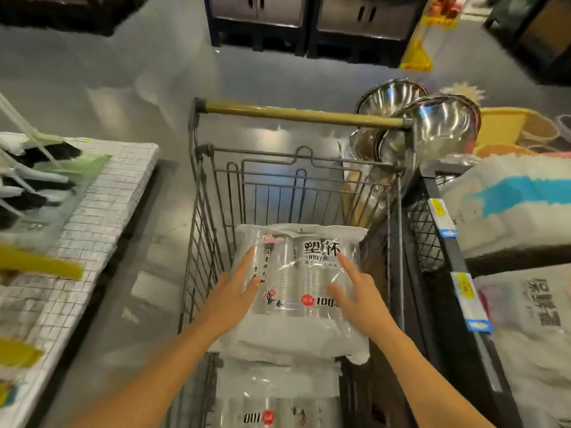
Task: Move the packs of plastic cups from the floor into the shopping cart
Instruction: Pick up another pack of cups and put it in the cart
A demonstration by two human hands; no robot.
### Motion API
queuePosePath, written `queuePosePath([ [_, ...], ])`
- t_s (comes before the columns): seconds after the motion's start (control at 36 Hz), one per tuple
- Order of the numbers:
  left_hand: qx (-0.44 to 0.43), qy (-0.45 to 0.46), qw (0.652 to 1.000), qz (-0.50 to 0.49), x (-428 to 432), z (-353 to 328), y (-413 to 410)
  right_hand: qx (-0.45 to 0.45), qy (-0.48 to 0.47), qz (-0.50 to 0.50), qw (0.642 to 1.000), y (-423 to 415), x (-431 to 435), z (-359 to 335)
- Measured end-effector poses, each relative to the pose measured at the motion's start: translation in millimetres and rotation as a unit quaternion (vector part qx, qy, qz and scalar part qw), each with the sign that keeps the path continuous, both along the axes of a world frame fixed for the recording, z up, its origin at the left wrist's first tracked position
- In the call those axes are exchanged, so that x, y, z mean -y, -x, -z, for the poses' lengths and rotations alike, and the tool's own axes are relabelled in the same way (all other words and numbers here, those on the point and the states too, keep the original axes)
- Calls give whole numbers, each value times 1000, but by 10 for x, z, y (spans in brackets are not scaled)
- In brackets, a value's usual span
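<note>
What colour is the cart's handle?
The handle is dull gold with grey ends, seen in the head view.

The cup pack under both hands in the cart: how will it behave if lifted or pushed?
Likely light for its size: the cup pack holds clear stacked cups. Its glossy film looks slippery. The slack wrap at its near end suggests it may sag.

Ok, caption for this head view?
The left hand and right hand rest flat on a pack of plastic cups in the shopping cart, steel bowls beside it.
</note>
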State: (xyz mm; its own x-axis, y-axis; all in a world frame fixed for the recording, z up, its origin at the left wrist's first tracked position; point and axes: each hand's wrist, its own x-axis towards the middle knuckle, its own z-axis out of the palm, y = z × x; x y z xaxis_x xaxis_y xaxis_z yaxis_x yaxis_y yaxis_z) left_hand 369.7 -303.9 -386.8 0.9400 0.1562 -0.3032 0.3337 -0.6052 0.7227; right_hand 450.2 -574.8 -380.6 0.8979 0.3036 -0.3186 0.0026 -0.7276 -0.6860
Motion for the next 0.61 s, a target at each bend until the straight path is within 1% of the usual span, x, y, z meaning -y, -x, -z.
queuePosePath([
  [0.14,-29,-8,1000,-2,-69,655,-109,-34,11,5,999,-63,-97,750],
  [0.22,-78,-34,996,-11,-87,967,-142,-82,14,20,996,-75,-169,1116],
  [0.25,-95,-39,995,-14,-86,1064,-149,-86,12,24,996,-66,-190,1204],
  [0.31,-104,-34,994,-25,-88,1237,-159,-76,7,36,996,-65,-227,1318],
  [0.42,-62,-24,997,-29,-117,1491,-204,-85,-6,37,996,-152,-249,1425],
  [0.56,-76,-26,996,-28,-94,1442,-278,-110,-35,38,993,-192,-242,1429],
  [0.61,-83,-21,996,-23,-102,1397,-320,-120,-26,35,992,-227,-266,1406],
])
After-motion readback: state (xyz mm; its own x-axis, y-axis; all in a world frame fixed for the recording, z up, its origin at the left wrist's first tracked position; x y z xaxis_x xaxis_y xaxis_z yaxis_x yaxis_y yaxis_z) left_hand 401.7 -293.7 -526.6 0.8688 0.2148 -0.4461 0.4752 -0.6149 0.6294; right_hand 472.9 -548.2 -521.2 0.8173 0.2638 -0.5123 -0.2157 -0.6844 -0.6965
